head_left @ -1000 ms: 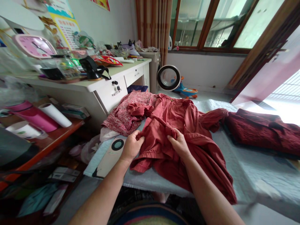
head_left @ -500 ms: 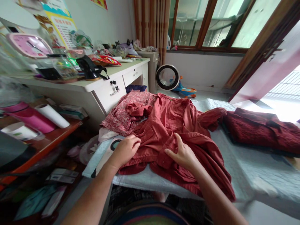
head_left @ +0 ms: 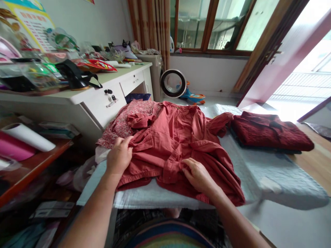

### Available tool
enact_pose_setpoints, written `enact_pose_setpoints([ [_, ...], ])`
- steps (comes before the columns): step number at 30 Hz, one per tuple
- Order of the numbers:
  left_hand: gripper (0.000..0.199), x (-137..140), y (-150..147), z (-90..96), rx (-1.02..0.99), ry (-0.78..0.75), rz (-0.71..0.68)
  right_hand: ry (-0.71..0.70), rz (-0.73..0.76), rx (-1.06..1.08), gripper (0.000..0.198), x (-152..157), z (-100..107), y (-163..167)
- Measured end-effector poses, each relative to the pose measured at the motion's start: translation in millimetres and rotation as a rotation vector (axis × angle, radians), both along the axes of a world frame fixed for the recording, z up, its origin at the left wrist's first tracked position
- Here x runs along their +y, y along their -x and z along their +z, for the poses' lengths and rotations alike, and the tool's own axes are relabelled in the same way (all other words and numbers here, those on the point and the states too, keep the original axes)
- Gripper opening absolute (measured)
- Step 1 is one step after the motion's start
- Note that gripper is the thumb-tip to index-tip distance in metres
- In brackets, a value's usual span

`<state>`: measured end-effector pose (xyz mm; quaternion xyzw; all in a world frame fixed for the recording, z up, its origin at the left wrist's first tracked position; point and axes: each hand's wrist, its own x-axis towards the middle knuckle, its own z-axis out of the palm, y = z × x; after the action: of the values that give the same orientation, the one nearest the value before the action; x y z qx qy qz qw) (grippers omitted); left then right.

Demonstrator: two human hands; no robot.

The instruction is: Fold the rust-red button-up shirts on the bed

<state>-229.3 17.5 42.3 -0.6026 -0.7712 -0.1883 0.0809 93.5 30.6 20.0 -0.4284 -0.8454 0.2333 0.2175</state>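
Observation:
A rust-red jacket (head_left: pixel 170 134) lies spread and wrinkled on the cloth-covered table (head_left: pixel 134 199), its front hanging partly open and its hem towards me. My left hand (head_left: pixel 120 155) is closed on the jacket's left edge, thumb and fingers pinching the fabric. Over the lower front, my right hand (head_left: pixel 198 174) has its fingers bent together on the fabric beside the buttoned strip. Under the jacket's left sleeve lies a red-and-white speckled garment (head_left: pixel 113 129), partly covered.
A folded dark red garment (head_left: pixel 271 132) rests on the table to the right. At left stands a white desk (head_left: pixel 100 106) crowded with jars and packets. Below it is a shelf (head_left: pixel 41 162) holding a white roll (head_left: pixel 28 136). A washing machine's round door (head_left: pixel 173 83) hangs open behind.
The view has swung right. My left hand has gone from the jacket's lower left part to its side edge and grips it. My right hand's spread thumb and fingers have drawn together on the fabric.

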Motion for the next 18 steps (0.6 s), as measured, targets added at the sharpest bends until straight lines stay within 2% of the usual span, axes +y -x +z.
enact_pose_setpoints([
  [2,0.044,-2.7,-2.1,5.0,0.112,-0.047,0.07,-0.022,-0.014,0.01,0.018,2.6,5.1,-10.5],
  [4,0.043,-3.9,-16.3,6.5,0.146,-0.099,0.014,-0.083,-0.064,0.054,0.017,10.6,12.9,-24.6],
  [7,0.03,-3.7,-56.7,3.7,-0.016,-0.102,-0.283,-0.269,-0.245,0.095,0.018,32.0,22.6,-50.4],
  [9,0.024,-3.5,-87.0,-1.0,-0.162,0.013,-0.485,-0.391,-0.423,0.074,0.019,48.8,23.5,-67.0],
  [11,0.024,-3.7,-111.9,-7.7,-0.281,0.108,-0.535,-0.436,-0.533,0.025,0.024,63.4,19.4,-79.9],
  [14,0.036,-4.9,-132.8,-19.4,-0.34,0.215,-0.54,-0.356,-0.535,-0.035,0.038,74.3,10.0,-89.9],
  [18,0.04,-7.4,-139.4,-31.9,-0.267,0.331,-0.574,-0.175,-0.412,-0.059,0.044,65.9,10.5,-90.3],
])
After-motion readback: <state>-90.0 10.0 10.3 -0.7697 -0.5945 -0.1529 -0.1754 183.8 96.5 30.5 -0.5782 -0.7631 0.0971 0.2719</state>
